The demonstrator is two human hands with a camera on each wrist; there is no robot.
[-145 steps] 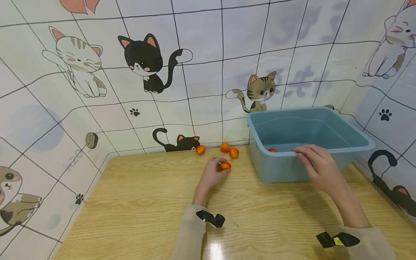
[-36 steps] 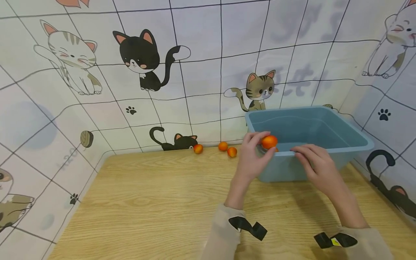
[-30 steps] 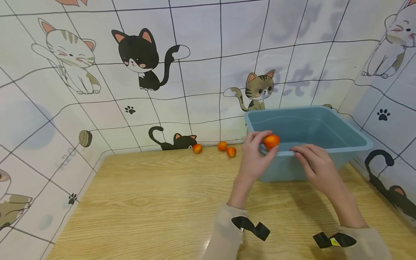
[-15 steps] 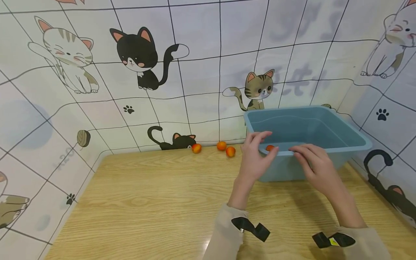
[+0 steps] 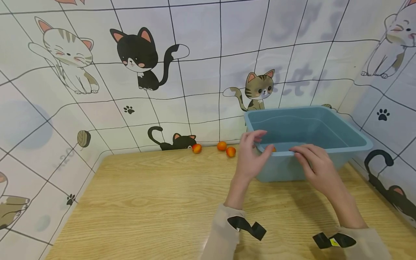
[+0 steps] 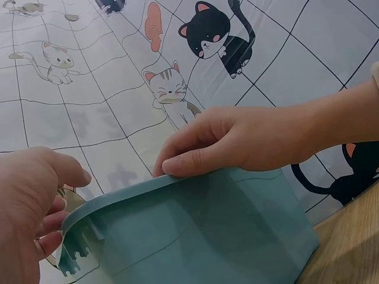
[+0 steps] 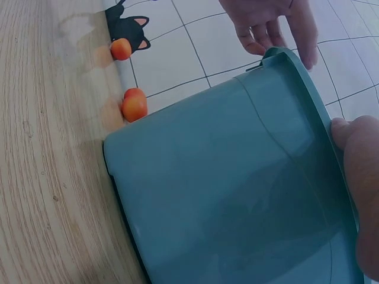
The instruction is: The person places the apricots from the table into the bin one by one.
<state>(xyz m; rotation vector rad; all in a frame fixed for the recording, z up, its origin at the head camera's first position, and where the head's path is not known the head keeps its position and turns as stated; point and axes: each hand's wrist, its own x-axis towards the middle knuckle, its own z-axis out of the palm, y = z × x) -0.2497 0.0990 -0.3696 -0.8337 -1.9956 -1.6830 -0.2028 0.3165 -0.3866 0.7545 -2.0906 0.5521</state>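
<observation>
Fruit in tub: one small orange-red fruit (image 5: pixel 273 148) is glimpsed inside the blue plastic tub (image 5: pixel 354 137), just beyond the left hand's fingertips; more may be hidden behind the near wall.
Left hand: the left hand (image 5: pixel 251 159) is held with fingers loosely spread at the tub's near-left corner, with nothing in its grasp.
Right hand: the right hand (image 5: pixel 316 168) is laid over the tub's near rim, fingers hooked on the edge, so that the tub is steadied.
Doing it well: the rim should be kept pinned while fruit is dropped in; each fruit is best released low over the tub so it is not bounced out.
Fruits on tabletop: three are counted (image 5: pixel 196 148) (image 5: pixel 222 146) (image 5: pixel 230 151), left of the left hand, by the wall on the wooden tabletop (image 5: pixel 146 202).
Tubs: one.
Hands: two.
</observation>
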